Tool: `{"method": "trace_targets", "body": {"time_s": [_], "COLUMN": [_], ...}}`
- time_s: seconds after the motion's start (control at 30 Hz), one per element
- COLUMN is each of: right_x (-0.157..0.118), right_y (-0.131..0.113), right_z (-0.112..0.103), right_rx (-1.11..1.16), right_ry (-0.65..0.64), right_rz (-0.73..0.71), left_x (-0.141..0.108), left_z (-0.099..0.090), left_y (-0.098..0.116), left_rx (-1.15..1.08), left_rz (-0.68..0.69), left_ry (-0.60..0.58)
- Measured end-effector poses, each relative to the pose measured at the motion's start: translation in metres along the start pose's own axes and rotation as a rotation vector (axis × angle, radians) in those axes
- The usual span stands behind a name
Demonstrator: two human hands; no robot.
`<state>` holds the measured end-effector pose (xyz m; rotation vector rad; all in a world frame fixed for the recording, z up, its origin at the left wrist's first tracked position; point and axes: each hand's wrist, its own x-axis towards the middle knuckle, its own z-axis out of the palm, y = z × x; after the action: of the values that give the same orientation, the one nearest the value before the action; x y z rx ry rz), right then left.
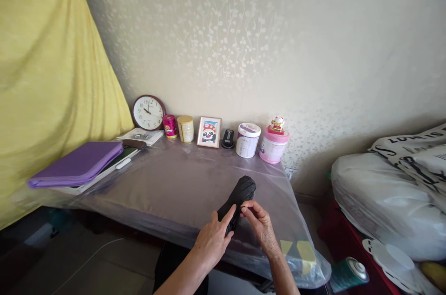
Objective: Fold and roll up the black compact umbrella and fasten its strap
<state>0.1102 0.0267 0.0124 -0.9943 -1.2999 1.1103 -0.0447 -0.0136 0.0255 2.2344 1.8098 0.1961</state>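
A folded black umbrella [243, 190] lies slantwise over the front of the table, its rounded end pointing away to the right. My left hand [213, 240] is closed round its near part, the index finger stretched along the fabric. Beside it, my right hand [261, 229] pinches a small dark strap [242, 207] at the umbrella's right side between thumb and fingers. The near end of the umbrella is hidden behind my left hand.
Plastic film covers the table [167, 179]. Along the wall stand a clock [149, 113], a picture frame [209, 132], a white tub [248, 140] and a pink-lidded tub [273, 146]. A purple folder [78, 162] lies left; a spray can [349, 274] stands lower right.
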Motion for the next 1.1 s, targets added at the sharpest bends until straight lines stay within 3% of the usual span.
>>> {"method": "trace_targets", "body": {"time_s": [0.23,0.5,0.67,0.77,0.9,1.0,1.1], "right_x": [0.016,0.037,0.042,0.039,0.034,0.034,0.037], "right_y": [-0.001,0.001,0.001,0.001,-0.002,-0.003,-0.003], "right_z": [0.011,0.018,0.024,0.025,0.021,0.019,0.014], "right_rx": [-0.074,-0.468,-0.538,-0.488,-0.293,-0.275,-0.164], "right_ry": [-0.053,-0.033,-0.010,-0.033,-0.032,-0.031,0.000], "right_rz": [0.006,-0.084,-0.087,-0.105,0.012,-0.052,0.022], "left_x": [0.000,-0.004,-0.012,-0.018,-0.021,-0.018,-0.013], "left_z": [0.005,0.010,0.011,0.009,0.008,0.006,0.004], "left_y": [-0.004,-0.005,-0.010,-0.013,-0.016,-0.019,-0.021], "left_rx": [0.014,-0.019,-0.031,-0.028,-0.027,-0.035,-0.049], "left_rz": [0.037,-0.014,-0.021,-0.035,-0.064,-0.072,-0.069], "left_ry": [0.011,0.040,0.028,-0.005,-0.031,-0.027,0.001]}}
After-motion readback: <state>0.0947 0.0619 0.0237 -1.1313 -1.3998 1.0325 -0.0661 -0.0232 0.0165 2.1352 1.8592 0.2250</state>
